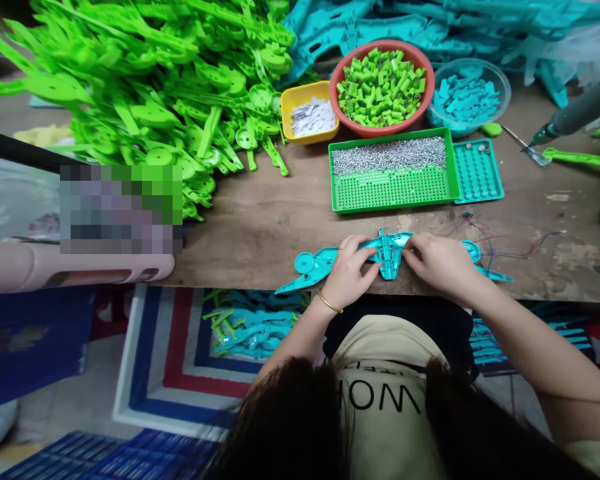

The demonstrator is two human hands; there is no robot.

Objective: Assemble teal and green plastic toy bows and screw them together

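A long turquoise plastic shell [320, 260] with pointed ends lies along the table's front edge, its ribbed middle section facing up. My left hand [353, 270] is closed round the shell just left of that middle section, thumb and forefinger against it. Over the right half, my right hand [437, 263] has thumb and fingers pinched at the shell's inner edge. Anything small inside this pinch is hidden. Thin red and blue wires [523, 255] trail over the wood beyond my right hand.
A green tray [395, 208] of small screws stands ahead, beside a turquoise ridged tray [480, 180]. Behind are a yellow box [307, 137], a red-brown bowl [337, 110] and a clear tub [503, 93]. Green parts [155, 87] pile up left; a screwdriver [580, 110] hangs right.
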